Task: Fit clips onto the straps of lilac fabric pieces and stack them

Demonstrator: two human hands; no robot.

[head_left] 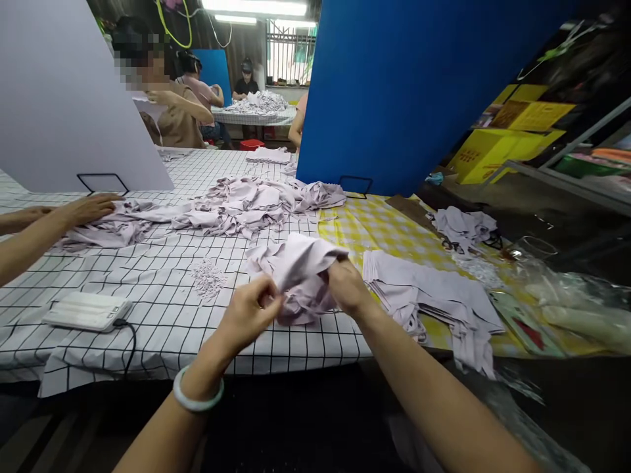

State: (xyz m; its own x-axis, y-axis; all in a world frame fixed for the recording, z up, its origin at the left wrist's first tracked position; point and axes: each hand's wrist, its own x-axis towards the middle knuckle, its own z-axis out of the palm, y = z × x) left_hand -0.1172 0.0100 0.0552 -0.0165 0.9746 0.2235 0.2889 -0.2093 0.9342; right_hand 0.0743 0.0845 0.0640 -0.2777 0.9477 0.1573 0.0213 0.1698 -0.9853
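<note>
Between my two hands hangs a crumpled pale lilac piece of cloth (305, 263), just above the checked table cover. My left hand (251, 309), with a pale bangle (197, 397) on its wrist, pinches the cloth's near left edge. On the right side, my right hand (348, 286) is closed around the cloth, its fingertips partly hidden by the fabric. To the right lies a stack of flat lilac cloth pieces (434, 286), some drooping over the table edge. A heap of loose lilac cloth (256, 200) lies beyond my hands, and a small pile of scraps (208, 279) is to their left.
A white power bank (89, 311) with a black cable lies at left. A blue panel (394, 92) and a white panel (69, 98) stand on the table. Another person's hands (91, 209) touch cloth at far left. Clear plastic bags (576, 295) lie right.
</note>
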